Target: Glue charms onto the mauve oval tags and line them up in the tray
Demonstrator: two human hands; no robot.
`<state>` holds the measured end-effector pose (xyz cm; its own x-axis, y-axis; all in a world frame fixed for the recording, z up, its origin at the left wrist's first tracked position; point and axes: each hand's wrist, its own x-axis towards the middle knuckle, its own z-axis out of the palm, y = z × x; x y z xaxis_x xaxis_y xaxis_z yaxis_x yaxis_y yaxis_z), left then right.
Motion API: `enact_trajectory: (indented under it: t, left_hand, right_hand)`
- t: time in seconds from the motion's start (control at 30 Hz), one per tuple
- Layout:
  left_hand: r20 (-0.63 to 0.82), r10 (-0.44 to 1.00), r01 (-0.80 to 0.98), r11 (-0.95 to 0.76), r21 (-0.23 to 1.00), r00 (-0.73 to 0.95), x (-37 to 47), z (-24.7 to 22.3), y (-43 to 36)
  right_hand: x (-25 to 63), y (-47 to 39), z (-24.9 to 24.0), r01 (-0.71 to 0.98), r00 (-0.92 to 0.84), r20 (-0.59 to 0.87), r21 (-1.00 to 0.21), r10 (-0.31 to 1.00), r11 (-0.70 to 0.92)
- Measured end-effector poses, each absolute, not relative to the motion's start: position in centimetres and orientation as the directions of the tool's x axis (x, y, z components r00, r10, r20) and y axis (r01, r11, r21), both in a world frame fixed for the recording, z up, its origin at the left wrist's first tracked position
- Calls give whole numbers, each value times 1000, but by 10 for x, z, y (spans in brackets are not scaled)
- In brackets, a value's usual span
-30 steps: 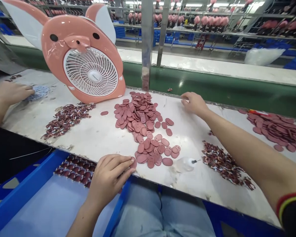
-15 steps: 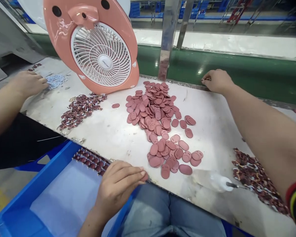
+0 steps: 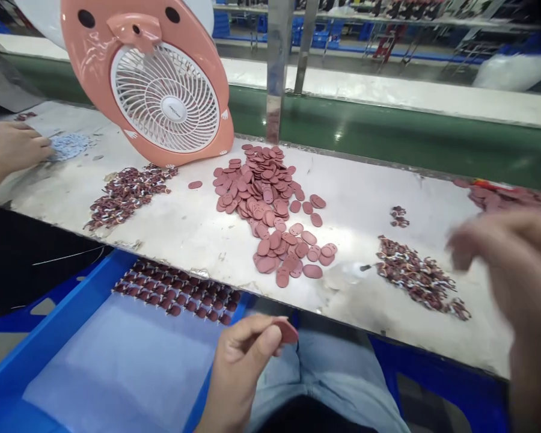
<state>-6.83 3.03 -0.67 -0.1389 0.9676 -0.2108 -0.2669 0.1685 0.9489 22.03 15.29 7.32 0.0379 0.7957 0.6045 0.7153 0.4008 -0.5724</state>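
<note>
My left hand (image 3: 238, 367) pinches a pink oval piece (image 3: 288, 332) between thumb and fingers, just in front of the table edge. My right hand (image 3: 500, 252) is raised over the right part of the table, smeared by motion; whether it holds anything cannot be made out. Below and left of it lies a heap of small brown-and-white pieces (image 3: 412, 273), with a smaller cluster (image 3: 399, 216) behind. A large heap of pink oval pieces (image 3: 265, 186) spreads over the middle of the table, some showing small holes. A clear squeeze bottle (image 3: 346, 272) with a dark tip lies near the right heap.
A pink fan (image 3: 146, 78) stands at the back left. Beside it are another brown heap (image 3: 126, 195) and pale blue bits (image 3: 70, 145), near another person's hand (image 3: 15, 147). A blue bin (image 3: 63, 325) holds rows of brown pieces (image 3: 175, 288). A green belt (image 3: 365, 120) runs behind.
My right hand has come back from the table's far edge toward the right. My left hand has turned and lifted, bringing its oval piece into fuller view. The view has shifted rightward.
</note>
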Motion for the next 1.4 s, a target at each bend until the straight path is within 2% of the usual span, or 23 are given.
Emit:
enact_trajectory:
  t: [0.03,0.07,0.1,0.17,0.23,0.37,0.43,0.5,0.57,0.63,0.7,0.8,0.97,1.1,1.2,1.4]
  left_hand:
    - [-159,979,-240,125,963,-126,-63,-6,27]
    - [-113,988,-213,89,973,-104,-59,-6,23]
    - [-80,994,-189,64,980,-80,-55,-5,19]
    - [-50,999,-159,46,986,-21,-51,-5,14]
    - [-55,997,-159,62,985,51,-50,-5,11]
    - [-92,951,-255,171,952,295,-55,-10,14]
    - [-98,929,-317,219,923,357,-56,-13,14]
    - [-115,938,-394,246,885,326,-55,-15,11]
    - [-180,954,-478,277,834,239,-52,-13,8]
    - [-296,943,-546,331,770,153,-49,-8,5]
    - [-423,902,-605,387,696,90,-48,-1,3]
    - [-508,858,-689,413,596,75,-47,8,5]
    - [-447,884,-793,366,487,134,-47,2,6]
    - [-325,925,-840,329,432,195,-47,-11,7]
    - [-253,943,-847,311,430,218,-46,-14,8]
    - [-234,948,-826,304,475,215,-43,-9,7]
  right_hand:
    - [204,121,69,608,-112,490,-655,865,449]
    - [186,94,63,498,-308,329,-744,893,446]
    - [170,73,55,392,-408,233,-828,882,401]
    - [145,49,40,263,-447,100,-935,889,237]
    - [132,42,30,217,-446,49,-963,894,161]
    - [132,43,30,164,-509,50,-974,859,154]
    - [137,46,30,173,-519,64,-969,852,178]
    - [144,52,26,259,-407,86,-944,909,206]
    - [151,63,16,401,-166,141,-895,976,198]
    - [156,80,4,527,47,220,-834,974,163]
    - [156,96,-4,602,92,271,-781,958,164]
    - [150,108,-10,631,-18,283,-741,959,230]
    - [152,89,-9,549,-68,300,-785,951,287]
    - [164,60,-1,431,-100,246,-863,964,265]
    - [172,41,11,404,-107,203,-886,973,229]
    - [186,23,34,364,48,140,-925,989,113]
